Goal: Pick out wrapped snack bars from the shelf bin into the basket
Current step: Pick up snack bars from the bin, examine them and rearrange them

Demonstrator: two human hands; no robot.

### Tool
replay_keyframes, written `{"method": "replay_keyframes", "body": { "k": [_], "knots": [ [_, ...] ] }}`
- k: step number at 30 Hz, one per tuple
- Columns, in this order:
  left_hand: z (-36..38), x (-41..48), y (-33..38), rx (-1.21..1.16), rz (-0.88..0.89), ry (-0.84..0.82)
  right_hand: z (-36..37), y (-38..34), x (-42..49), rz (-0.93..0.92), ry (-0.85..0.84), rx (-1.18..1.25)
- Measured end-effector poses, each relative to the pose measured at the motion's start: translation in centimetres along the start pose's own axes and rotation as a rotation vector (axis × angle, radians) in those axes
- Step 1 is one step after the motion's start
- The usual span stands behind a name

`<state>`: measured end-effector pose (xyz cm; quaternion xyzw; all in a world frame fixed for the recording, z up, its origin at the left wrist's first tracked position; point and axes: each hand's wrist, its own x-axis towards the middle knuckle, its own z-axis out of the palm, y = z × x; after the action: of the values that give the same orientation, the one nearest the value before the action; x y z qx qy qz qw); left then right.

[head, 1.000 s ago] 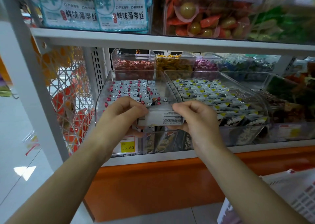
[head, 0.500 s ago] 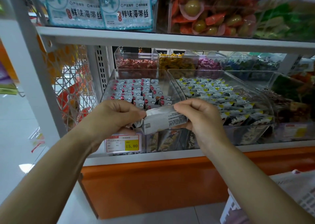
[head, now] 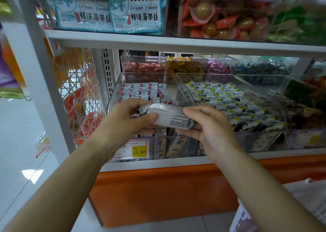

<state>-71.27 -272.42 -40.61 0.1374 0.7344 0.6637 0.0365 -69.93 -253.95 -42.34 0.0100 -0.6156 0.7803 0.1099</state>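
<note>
So 1 snack bar (head: 169,117) is out of the clear bin (head: 117,85), held just in front of it. The left hand (head: 126,119) and right hand (head: 210,128) each pinch an end. It's not in the basket (head: 242,218) yet, and lots of bars are left in the bin.

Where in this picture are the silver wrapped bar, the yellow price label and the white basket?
Silver foil-wrapped snack bar (head: 170,119): head view, on its printed face.
Yellow 15.80 price label (head: 139,151): head view, on the printed digits.
White slotted plastic basket (head: 242,218): head view, on its side wall.
</note>
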Motion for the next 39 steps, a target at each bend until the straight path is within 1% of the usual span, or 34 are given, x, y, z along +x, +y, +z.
{"method": "replay_keyframes", "body": {
  "k": [3, 5, 10, 15, 19, 22, 23, 24, 25, 26, 27, 29, 31, 34, 36, 37, 39],
  "knots": [
    [-0.4, 0.2, 0.0, -0.028, -0.006, -0.008, -0.7, -0.7, 0.2, 0.087, -0.091, -0.117],
    [-0.7, 0.2, 0.0, 0.001, 0.001, -0.047, -1.2, -1.0, 0.4, 0.136, -0.159, -0.132],
    [-0.7, 0.1, -0.3, 0.013, 0.017, -0.09, -2.0, -1.3, 0.7, 0.228, -0.239, -0.025],
    [-0.7, 0.3, -0.4, -0.02, 0.013, -0.088, -2.1, -1.1, 0.6, 0.257, -0.269, 0.055],
    [-0.7, 0.4, -0.7, -0.007, 0.007, -0.02, -2.2, -0.9, 0.7, 0.255, -0.281, 0.093],
    [-0.5, 0.6, -1.0, 0.035, 0.003, 0.095, -1.9, -0.6, 0.6, 0.211, -0.307, 0.187],
    [-0.3, 0.7, -1.1, 0.07, 0.008, 0.139, -1.7, -0.5, 0.5, 0.176, -0.333, 0.173],
    [-0.2, 0.7, -1.1, 0.111, 0.017, 0.173, -1.5, -0.3, 0.4, 0.121, -0.35, 0.089],
    [0.0, 0.7, -1.2, 0.151, 0.031, 0.194, -1.3, 0.0, 0.3, 0.053, -0.349, -0.051],
    [0.2, 0.6, -1.2, 0.201, 0.046, 0.207, -1.0, 0.2, 0.1, -0.017, -0.321, -0.195],
    [0.4, 0.6, -1.2, 0.263, 0.062, 0.219, -0.7, 0.3, 0.0, -0.082, -0.273, -0.286],
    [0.6, 0.6, -1.3, 0.368, 0.096, 0.247, -0.4, 0.2, 0.0, -0.151, -0.165, -0.283],
    [0.4, 1.3, -1.5, 0.43, 0.138, 0.293, -0.5, -0.1, 0.4, -0.185, -0.016, -0.265],
    [0.1, 3.1, -1.7, 0.64, 0.215, 0.364, -1.3, -0.8, 1.6, -0.263, 0.195, -0.259],
    [0.2, 5.3, -1.8, 0.814, 0.235, 0.31, -1.5, -1.1, 2.5, -0.285, 0.262, -0.29],
    [0.4, 6.6, -1.9, 0.898, 0.208, 0.252, -1.5, -1.2, 3.1, -0.285, 0.278, -0.315],
    [1.0, 9.1, -2.0, 1.009, 0.094, 0.117, -1.3, -1.2, 4.1, -0.276, 0.281, -0.355]
  ]
}}
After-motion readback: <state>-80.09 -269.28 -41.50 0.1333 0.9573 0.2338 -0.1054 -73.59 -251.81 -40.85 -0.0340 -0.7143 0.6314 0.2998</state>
